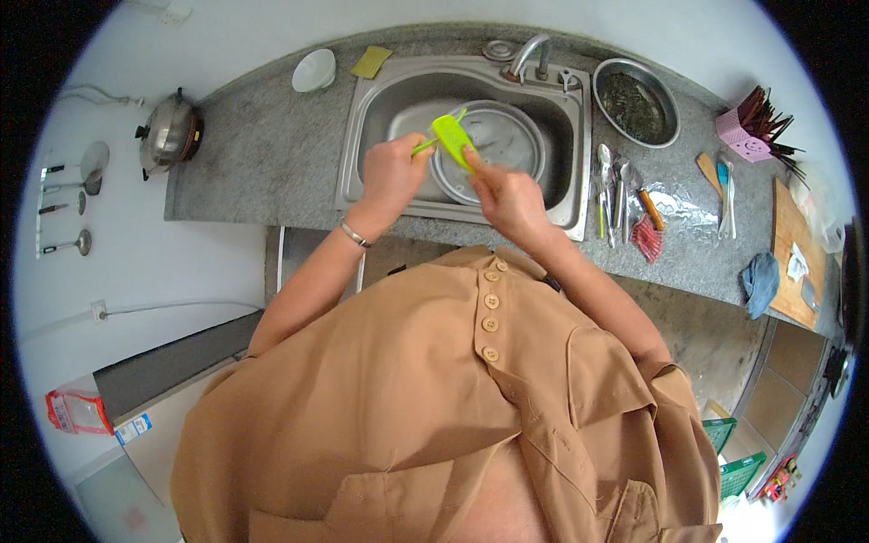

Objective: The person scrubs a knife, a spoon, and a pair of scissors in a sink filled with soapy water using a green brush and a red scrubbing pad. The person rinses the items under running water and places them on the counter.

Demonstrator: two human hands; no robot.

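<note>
Over the stainless steel sink (pixel 380 108), both my hands are raised close together. My left hand (pixel 394 170) grips a slim lime-green piece (pixel 425 146) that runs behind a flat one. That flat lime-green plastic piece (pixel 449 136) is pinched in my right hand (pixel 509 200), its broad end tilted up to the left. Whether the two green parts are joined, I cannot tell. Below them a round metal basin (pixel 523 149) lies in the sink with what looks like a little water in it.
The faucet (pixel 529 54) stands behind the sink. To its right are a metal bowl (pixel 672 132) of dark contents, several utensils (pixel 619 193), a red mesh cloth (pixel 647 239) and a cutting board (pixel 791 231). A white bowl (pixel 313 71), yellow sponge cloth (pixel 371 62) and lidded pot (pixel 170 132) are leftward.
</note>
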